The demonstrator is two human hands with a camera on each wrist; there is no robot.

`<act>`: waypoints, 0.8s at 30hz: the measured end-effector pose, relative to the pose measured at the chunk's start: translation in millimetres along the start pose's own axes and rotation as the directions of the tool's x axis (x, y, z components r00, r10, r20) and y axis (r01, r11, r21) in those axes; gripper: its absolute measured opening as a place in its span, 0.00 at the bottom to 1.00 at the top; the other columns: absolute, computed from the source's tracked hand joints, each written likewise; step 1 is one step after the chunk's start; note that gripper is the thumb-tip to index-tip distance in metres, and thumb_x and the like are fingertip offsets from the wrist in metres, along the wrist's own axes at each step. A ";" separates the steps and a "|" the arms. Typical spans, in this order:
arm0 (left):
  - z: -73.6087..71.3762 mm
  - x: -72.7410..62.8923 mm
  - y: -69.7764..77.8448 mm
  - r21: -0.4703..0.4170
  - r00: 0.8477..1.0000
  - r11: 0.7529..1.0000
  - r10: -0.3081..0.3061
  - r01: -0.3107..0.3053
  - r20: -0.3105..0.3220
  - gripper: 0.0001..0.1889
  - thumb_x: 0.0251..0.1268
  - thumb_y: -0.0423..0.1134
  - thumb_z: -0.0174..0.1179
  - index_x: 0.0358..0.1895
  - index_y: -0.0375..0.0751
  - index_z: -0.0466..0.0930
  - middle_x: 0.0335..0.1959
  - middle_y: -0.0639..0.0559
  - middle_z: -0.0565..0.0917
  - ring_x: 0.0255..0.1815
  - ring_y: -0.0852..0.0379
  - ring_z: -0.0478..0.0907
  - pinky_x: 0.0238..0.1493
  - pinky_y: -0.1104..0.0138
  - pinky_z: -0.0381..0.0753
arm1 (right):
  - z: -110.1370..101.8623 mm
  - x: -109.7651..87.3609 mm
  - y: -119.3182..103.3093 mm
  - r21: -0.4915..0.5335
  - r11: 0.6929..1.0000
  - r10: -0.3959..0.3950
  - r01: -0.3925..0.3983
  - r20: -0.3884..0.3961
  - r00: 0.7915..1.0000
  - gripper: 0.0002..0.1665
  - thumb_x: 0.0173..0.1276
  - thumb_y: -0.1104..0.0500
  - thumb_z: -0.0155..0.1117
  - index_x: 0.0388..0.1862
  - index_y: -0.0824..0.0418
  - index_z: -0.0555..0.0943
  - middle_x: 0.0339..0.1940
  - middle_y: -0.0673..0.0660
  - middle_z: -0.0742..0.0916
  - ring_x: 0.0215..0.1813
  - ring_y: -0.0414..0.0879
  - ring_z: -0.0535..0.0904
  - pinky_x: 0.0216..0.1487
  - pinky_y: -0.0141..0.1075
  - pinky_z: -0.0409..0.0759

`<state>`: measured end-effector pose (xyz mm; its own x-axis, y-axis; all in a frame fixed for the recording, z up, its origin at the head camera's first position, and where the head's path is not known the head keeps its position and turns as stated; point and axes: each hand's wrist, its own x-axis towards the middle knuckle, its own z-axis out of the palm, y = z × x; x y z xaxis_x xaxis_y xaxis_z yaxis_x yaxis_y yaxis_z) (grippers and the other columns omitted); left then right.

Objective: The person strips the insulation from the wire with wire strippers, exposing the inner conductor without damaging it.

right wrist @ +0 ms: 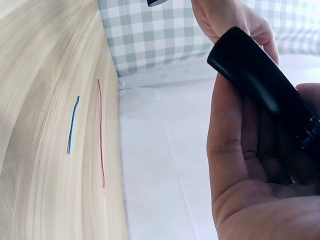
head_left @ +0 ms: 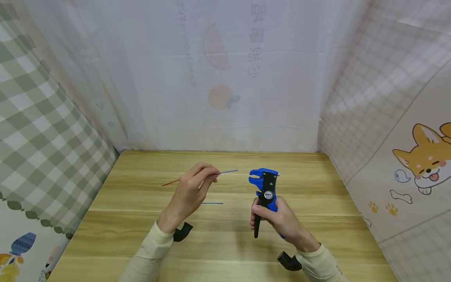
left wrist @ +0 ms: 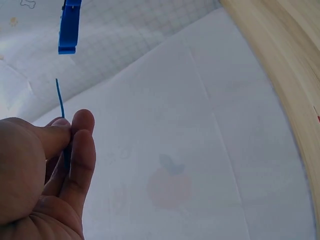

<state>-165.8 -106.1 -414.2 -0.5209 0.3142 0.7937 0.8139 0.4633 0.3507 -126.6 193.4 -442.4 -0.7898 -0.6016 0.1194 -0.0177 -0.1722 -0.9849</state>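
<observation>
A short blue wire [head_left: 230, 171] is pinched between the thumb and fingers of my left hand [head_left: 192, 188], its free end pointing right. In the left wrist view that wire [left wrist: 60, 97] sticks up below the blue head of the wire stripper [left wrist: 69, 30], with a gap between them. My right hand [head_left: 283, 221] grips the blue and black wire stripper [head_left: 269, 183] by its handles, head up, its jaws apart and facing left. The right wrist view shows a black handle [right wrist: 262, 80] across my fingers. Nothing is visible between the jaws.
On the wooden table [head_left: 232, 250] lie a second blue wire [right wrist: 73, 125] and a longer red wire [right wrist: 101, 135], side by side. A white cloth [head_left: 158, 98] hangs behind; patterned cloths stand at both sides. Black curved pieces [head_left: 182, 232] sit by both wrists.
</observation>
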 end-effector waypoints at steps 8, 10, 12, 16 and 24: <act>-1.9 3.9 13.6 0.009 1.000 1.000 0.022 -0.022 -0.007 0.09 0.70 0.21 0.74 0.48 0.35 0.92 0.44 0.47 0.88 0.42 0.54 0.86 0.42 0.69 0.86 | 5.3 0.5 -1.2 -0.043 0.999 -0.010 0.010 0.014 1.000 0.13 0.90 0.68 0.52 0.48 0.81 0.72 0.39 0.50 0.88 0.41 0.41 0.90 0.49 0.47 0.95; -1.8 4.7 16.0 0.021 1.000 0.999 0.027 -0.027 -0.007 0.09 0.70 0.21 0.74 0.48 0.36 0.92 0.44 0.47 0.89 0.43 0.53 0.85 0.42 0.69 0.85 | 6.1 0.8 -1.1 -0.053 0.998 -0.017 0.018 0.016 1.000 0.13 0.90 0.68 0.52 0.48 0.81 0.72 0.39 0.51 0.88 0.41 0.41 0.90 0.48 0.48 0.95; -1.3 5.3 17.5 0.026 0.999 0.999 0.037 -0.037 -0.007 0.10 0.69 0.21 0.75 0.49 0.36 0.92 0.45 0.47 0.89 0.44 0.53 0.85 0.42 0.69 0.85 | 6.9 0.8 -1.4 -0.057 0.998 -0.021 0.022 0.016 1.000 0.13 0.90 0.67 0.52 0.48 0.81 0.73 0.39 0.51 0.88 0.41 0.41 0.90 0.48 0.48 0.95; -0.5 6.3 19.1 0.017 0.998 0.998 0.055 -0.055 -0.006 0.11 0.68 0.21 0.75 0.49 0.36 0.92 0.45 0.47 0.89 0.45 0.52 0.85 0.42 0.69 0.85 | 7.6 0.3 -1.8 -0.065 0.997 -0.028 0.030 0.019 0.999 0.15 0.90 0.67 0.52 0.49 0.84 0.72 0.39 0.51 0.88 0.41 0.41 0.89 0.47 0.49 0.95; 0.5 4.5 19.6 0.022 0.999 0.999 0.049 -0.050 0.014 0.10 0.69 0.22 0.76 0.49 0.36 0.92 0.45 0.47 0.88 0.45 0.53 0.85 0.41 0.70 0.87 | 8.0 0.0 -1.3 -0.071 0.997 -0.034 0.035 0.009 0.999 0.15 0.90 0.67 0.52 0.49 0.84 0.71 0.39 0.51 0.87 0.41 0.41 0.90 0.47 0.49 0.96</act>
<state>-152.3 -95.2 -403.9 -0.4837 0.3480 0.8031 0.8328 0.4652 0.3000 -121.7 187.4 -440.2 -0.7830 -0.6027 0.1540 -0.0884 -0.1373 -0.9866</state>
